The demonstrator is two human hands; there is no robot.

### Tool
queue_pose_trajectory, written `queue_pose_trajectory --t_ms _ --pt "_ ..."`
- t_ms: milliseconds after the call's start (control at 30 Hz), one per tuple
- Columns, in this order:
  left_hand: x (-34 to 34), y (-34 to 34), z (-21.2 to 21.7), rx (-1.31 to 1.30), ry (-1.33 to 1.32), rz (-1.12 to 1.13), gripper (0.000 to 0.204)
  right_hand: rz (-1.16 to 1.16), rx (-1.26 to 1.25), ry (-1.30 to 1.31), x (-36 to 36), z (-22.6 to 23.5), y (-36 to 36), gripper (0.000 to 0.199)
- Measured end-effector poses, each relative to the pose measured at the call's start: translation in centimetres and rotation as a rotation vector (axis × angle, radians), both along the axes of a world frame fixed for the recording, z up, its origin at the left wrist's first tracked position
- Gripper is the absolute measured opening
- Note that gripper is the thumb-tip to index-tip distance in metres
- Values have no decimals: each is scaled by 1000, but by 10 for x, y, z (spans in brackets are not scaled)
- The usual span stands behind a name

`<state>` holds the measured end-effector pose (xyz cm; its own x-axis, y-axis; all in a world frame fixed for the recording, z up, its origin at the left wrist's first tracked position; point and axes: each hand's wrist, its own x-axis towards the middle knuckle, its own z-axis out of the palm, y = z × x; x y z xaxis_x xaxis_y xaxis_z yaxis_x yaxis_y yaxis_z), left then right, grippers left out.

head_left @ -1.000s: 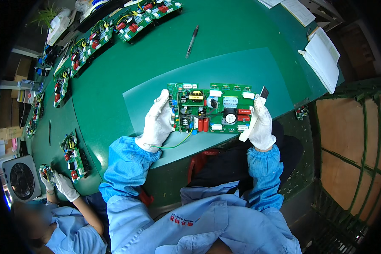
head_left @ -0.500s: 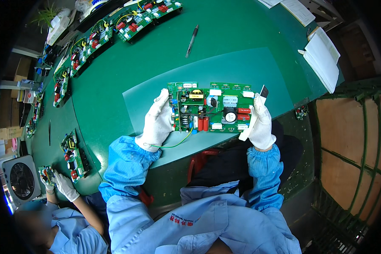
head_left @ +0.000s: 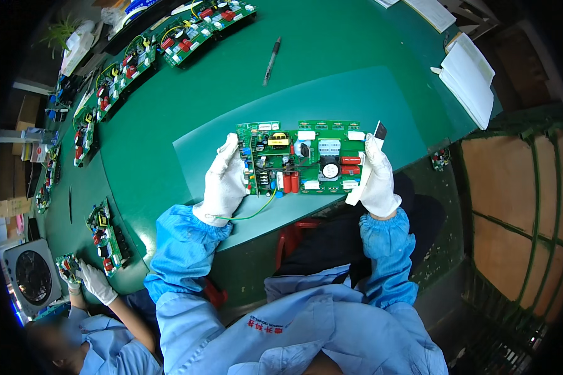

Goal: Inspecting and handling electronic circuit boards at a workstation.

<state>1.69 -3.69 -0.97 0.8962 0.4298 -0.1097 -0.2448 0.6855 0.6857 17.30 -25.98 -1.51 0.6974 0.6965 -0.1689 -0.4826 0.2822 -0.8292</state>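
Observation:
A green circuit board [head_left: 317, 177] crowded with red, yellow, black and white components is held level above the table between my two white-gloved hands. My left hand [head_left: 224, 180] is closed on the board's left edge, and a green wire [head_left: 254, 213] runs from the board to this wrist. My right hand [head_left: 378, 182] is closed on the opposite edge. It also has a white strip tool with a dark tip [head_left: 380, 130] between its fingers, the strip's other end sticking out below. Parts of the fingers of both hands are hidden behind the board.
Under the board lies a translucent sheet [head_left: 219, 131] on the green table [head_left: 162, 112]. A pen [head_left: 272, 60] lies beyond it; papers [head_left: 466, 81] rest at the right. Populated boards [head_left: 184, 44] line the far left edge. At lower left, a co-worker's gloved hands [head_left: 96, 282] hold another board.
The view has shifted slightly, so the table and its things appear moved left. Both hands keep their hold on the circuit board, which stays nearly level.

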Motion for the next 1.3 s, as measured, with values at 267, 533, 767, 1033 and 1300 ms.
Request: queue_pose_trajectory --t_ms 267,533,767,1033,1300 --pt "1 8 0 -200 96 -27 21 -1 -36 -31 2 -4 0 40" --pt "0 11 -4 -255 77 -32 22 -21 -76 -43 0 -1 1 40" --pt "2 8 4 -241 93 -32 21 -21 -162 -215 0 -3 0 37" --pt "0 10 -4 -304 62 -46 20 -94 -290 -552 -3 -12 0 27" --pt "3 8 2 -233 68 -45 23 -47 -93 -162 -4 6 6 38"
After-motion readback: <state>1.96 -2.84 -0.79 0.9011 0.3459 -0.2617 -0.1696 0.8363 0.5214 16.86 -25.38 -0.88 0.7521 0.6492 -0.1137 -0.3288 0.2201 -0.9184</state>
